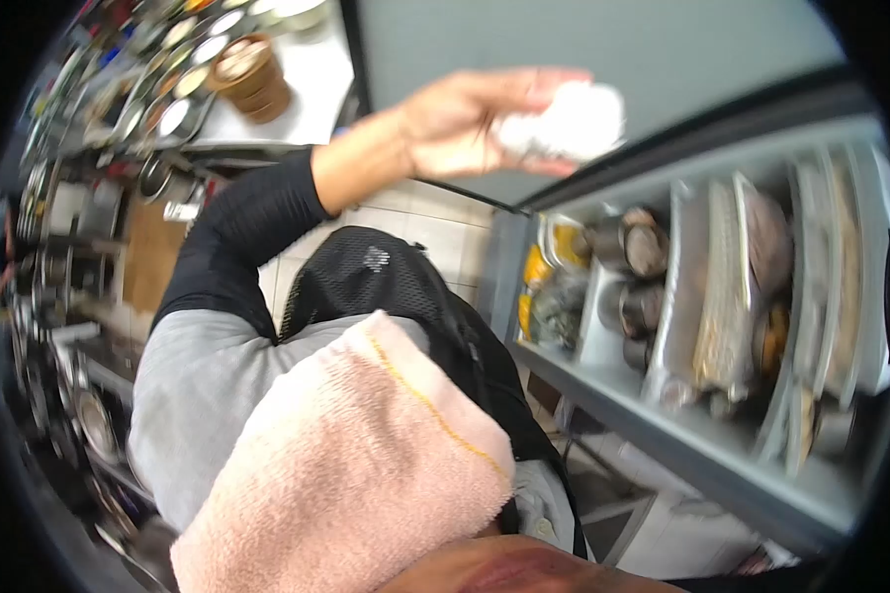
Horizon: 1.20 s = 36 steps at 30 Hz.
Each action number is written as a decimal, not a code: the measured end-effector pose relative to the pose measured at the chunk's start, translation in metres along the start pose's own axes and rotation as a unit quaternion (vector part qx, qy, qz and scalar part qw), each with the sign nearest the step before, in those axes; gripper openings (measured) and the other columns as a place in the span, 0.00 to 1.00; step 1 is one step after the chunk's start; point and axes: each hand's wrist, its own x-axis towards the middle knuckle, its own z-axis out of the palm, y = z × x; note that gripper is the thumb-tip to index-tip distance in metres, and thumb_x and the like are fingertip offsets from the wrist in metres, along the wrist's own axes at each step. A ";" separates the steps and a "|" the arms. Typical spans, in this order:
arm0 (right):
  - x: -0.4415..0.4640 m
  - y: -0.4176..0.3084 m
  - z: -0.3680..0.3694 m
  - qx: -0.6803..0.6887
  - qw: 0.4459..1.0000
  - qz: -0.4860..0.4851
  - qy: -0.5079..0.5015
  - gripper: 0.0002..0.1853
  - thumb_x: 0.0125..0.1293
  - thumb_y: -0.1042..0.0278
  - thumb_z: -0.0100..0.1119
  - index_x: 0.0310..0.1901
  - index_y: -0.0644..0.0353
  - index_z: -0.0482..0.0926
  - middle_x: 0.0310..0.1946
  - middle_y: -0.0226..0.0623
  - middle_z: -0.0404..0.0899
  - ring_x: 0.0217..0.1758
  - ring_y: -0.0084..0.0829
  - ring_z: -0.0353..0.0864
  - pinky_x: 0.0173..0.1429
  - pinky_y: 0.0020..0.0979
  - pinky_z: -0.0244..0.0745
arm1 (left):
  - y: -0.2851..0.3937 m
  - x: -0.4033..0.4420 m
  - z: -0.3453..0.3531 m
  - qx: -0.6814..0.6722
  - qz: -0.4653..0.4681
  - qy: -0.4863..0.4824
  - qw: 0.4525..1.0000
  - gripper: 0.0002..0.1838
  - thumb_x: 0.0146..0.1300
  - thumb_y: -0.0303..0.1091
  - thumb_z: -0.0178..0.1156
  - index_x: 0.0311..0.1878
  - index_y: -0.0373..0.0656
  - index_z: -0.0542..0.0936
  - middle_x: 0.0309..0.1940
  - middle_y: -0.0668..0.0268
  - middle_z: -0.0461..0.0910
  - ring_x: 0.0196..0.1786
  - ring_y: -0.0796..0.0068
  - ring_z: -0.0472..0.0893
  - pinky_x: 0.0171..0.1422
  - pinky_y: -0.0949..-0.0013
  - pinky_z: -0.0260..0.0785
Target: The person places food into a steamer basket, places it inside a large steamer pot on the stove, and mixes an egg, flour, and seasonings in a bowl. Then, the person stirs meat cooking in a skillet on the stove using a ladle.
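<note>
My left hand (465, 124) is stretched out in front of me, its fingers closed round a small white bundle (574, 121). The bundle is smeared by motion, so I cannot tell its material. Behind the hand is a large grey door panel (603, 35) with a dark edge. Below and to the right of the bundle stands an open fridge (549, 257) with loaded shelves. My right hand is out of the picture.
The fridge holds yellow packs (537, 272), metal tins (631, 242) and bagged food (764, 237). At upper left, a brown woven basket (252, 89) and several bowls stand on a white counter (318, 84). A pink towel (356, 455) hangs over my chest.
</note>
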 end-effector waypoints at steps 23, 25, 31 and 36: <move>0.011 -0.752 0.193 0.734 0.461 0.285 -0.409 0.32 0.66 0.62 0.68 0.68 0.66 0.70 0.42 0.39 0.84 0.45 0.28 0.82 0.53 0.31 0.77 | 0.314 -0.141 -0.209 0.444 -0.150 0.084 0.880 0.60 0.54 0.32 0.75 0.80 0.60 0.42 0.42 0.56 0.79 0.37 0.68 0.84 0.33 0.64 0.83; -0.019 -0.797 0.192 0.730 0.446 0.274 -0.440 0.33 0.66 0.61 0.69 0.68 0.67 0.70 0.41 0.41 0.85 0.47 0.30 0.83 0.55 0.32 0.77 | 0.317 -0.152 -0.203 0.451 -0.169 0.050 0.875 0.61 0.52 0.34 0.77 0.80 0.61 0.42 0.43 0.54 0.79 0.39 0.65 0.84 0.29 0.65 0.81; -0.061 -0.883 0.175 0.725 0.391 0.276 -0.495 0.35 0.62 0.59 0.71 0.67 0.67 0.70 0.44 0.44 0.86 0.54 0.37 0.84 0.58 0.34 0.77 | 0.285 -0.185 -0.191 0.503 -0.250 -0.176 0.808 0.54 0.54 0.35 0.77 0.81 0.56 0.54 0.50 0.60 0.80 0.54 0.72 0.78 0.64 0.68 0.68; -0.084 -0.916 0.162 0.689 0.400 0.333 -0.504 0.44 0.52 0.50 0.78 0.66 0.66 0.71 0.58 0.49 0.80 0.58 0.42 0.82 0.60 0.36 0.76 | 0.256 -0.164 -0.215 0.443 -0.294 0.009 0.847 0.41 0.60 0.37 0.73 0.75 0.52 0.64 0.46 0.60 0.80 0.45 0.72 0.82 0.46 0.67 0.79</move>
